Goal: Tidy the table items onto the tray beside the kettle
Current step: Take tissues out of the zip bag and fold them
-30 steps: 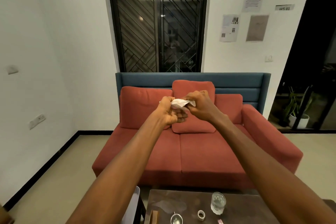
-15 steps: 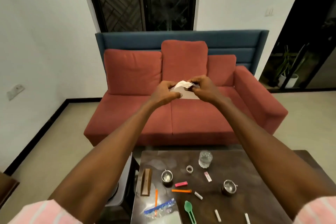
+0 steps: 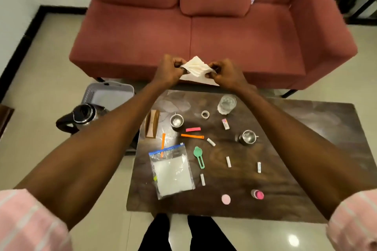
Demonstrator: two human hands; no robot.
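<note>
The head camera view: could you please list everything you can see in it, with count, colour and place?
coffee table: one, dark wood, centre
zip bag: one, clear with white contents, table's left
steel cups: two, silver, mid-table
glass: one, clear, table's far edge
tape roll: one, white, beside the glass
green scoop: one, right of the bag
orange sticks: two, near the bag's top
pink stick: one, by the left cup
small white sachets: about six, scattered
pink cap: one, near edge
pink-capped bottle: one, near edge
wooden holder: one, brown, table's left edge
tray: one, grey, left of the table
kettle: one, black and steel, beside the tray
sofa: one, red, behind
left hand, right hand: holding a white tissue
</note>
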